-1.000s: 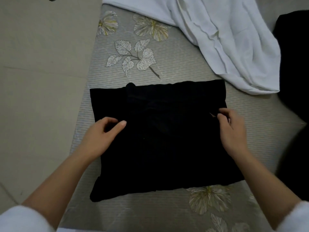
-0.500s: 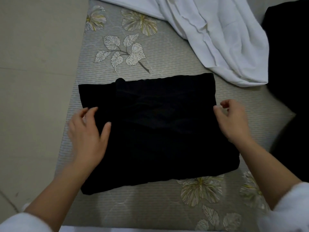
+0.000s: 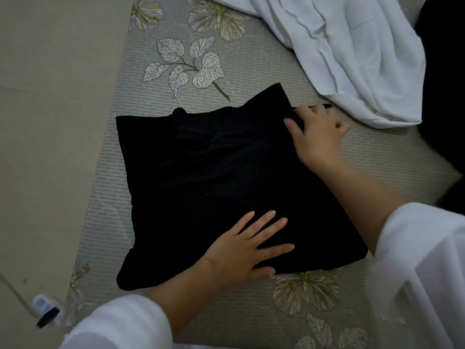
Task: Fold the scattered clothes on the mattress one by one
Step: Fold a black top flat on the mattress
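While the black garment (image 3: pixel 214 177) lies part-folded at mid-mattress (image 3: pixel 141 102), its far-right corner is lifted w/ the edge peaked upward. Right hand (image 3: pixel 318 137) sits at that corner — fingers curled, pinching the fabric edge. Left hand (image 3: pixel 245 250) rests flat on the near edge, fingers spread, palm down, grasping nothing. White cloth (image 3: pixel 352 54) lies rumpled at far right, just beside the garment, apart from it. Dark fabric (image 3: pixel 445 96) at right edge — type can't be told. Floor (image 3: pixel 50 122) at left.
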